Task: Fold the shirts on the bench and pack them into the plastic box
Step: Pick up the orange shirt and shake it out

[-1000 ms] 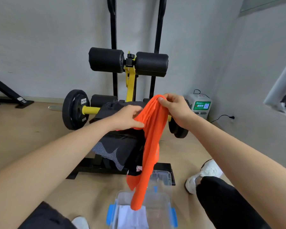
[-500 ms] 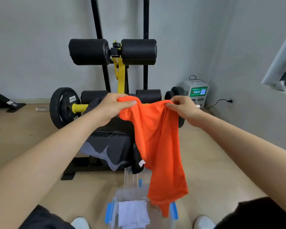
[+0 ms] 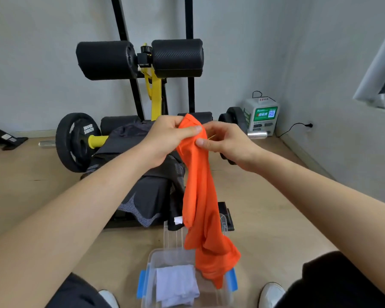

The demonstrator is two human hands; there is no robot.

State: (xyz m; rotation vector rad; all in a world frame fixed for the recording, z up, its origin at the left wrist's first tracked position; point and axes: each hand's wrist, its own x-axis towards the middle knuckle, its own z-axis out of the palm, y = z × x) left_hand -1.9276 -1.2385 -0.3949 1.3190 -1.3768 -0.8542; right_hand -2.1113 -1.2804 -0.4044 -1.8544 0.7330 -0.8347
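Note:
An orange shirt (image 3: 200,196) hangs in a long bunch in front of me, held up at its top. My left hand (image 3: 169,138) grips the top edge with the thumb pressed across it. Right beside it, my right hand (image 3: 227,143) pinches the same top edge. The shirt's bottom end dangles over the right side of the clear plastic box (image 3: 151,261) on the floor, which has blue latches and a folded pale lilac shirt (image 3: 176,283) inside. A black and grey shirt (image 3: 147,196) lies draped over the bench (image 3: 118,125) behind.
Black foam rollers (image 3: 138,58) on a yellow and black frame rise behind the bench. A barbell with a weight plate (image 3: 76,141) lies across the floor. A small white machine (image 3: 260,116) stands by the right wall. The box's clear lid (image 3: 171,234) leans behind it. My knees and white shoes frame the box.
My hands have come together from spread apart, so the orange shirt has gone from stretched wide to a narrow hanging bunch. The camera has tilted slightly.

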